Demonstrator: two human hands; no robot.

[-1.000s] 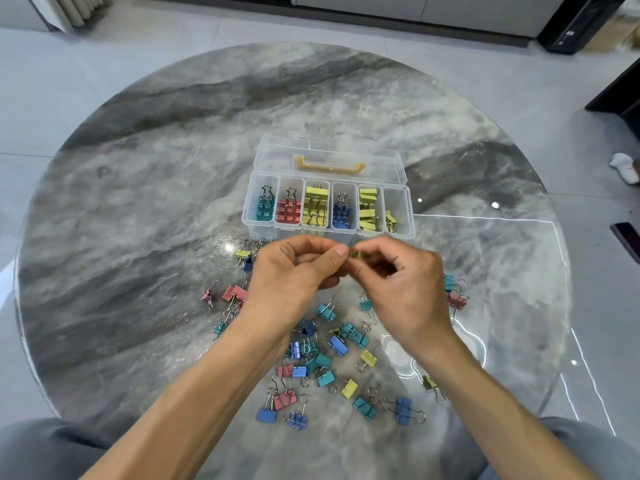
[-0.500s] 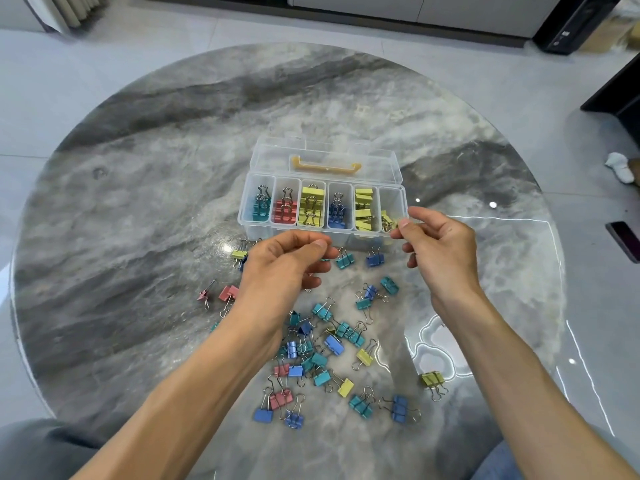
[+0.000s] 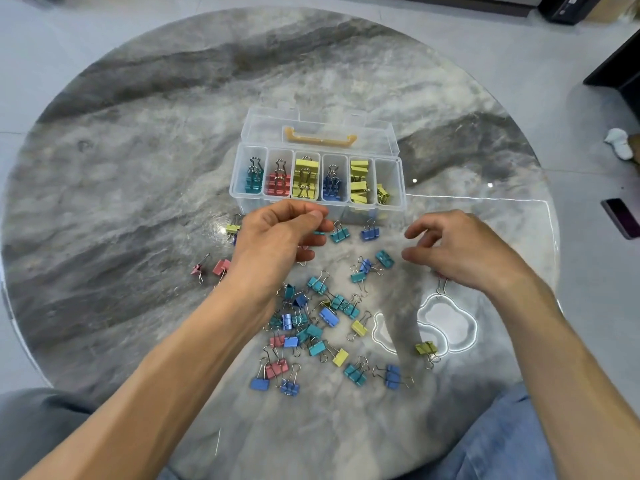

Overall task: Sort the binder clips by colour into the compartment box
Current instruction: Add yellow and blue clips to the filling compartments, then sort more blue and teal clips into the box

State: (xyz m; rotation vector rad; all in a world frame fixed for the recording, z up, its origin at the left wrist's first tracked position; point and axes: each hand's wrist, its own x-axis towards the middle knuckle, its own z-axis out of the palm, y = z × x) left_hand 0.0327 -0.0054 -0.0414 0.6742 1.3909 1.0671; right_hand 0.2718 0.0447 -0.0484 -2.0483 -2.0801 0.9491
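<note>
At 9 o'clock on the marble surface (image 3: 114,188) I see two pink clips (image 3: 212,268). My left hand (image 3: 277,237) hovers near the centre with curled fingers; if it pinches something, I cannot tell. At 12 o'clock stands the compartment box (image 3: 317,206) with its lid open, holding teal, red, yellow and blue clips. The loose binder clips (image 3: 322,323) lie at 6 o'clock of it. My right hand (image 3: 464,251), at 3 o'clock, is loosely open and holds nothing.
</note>
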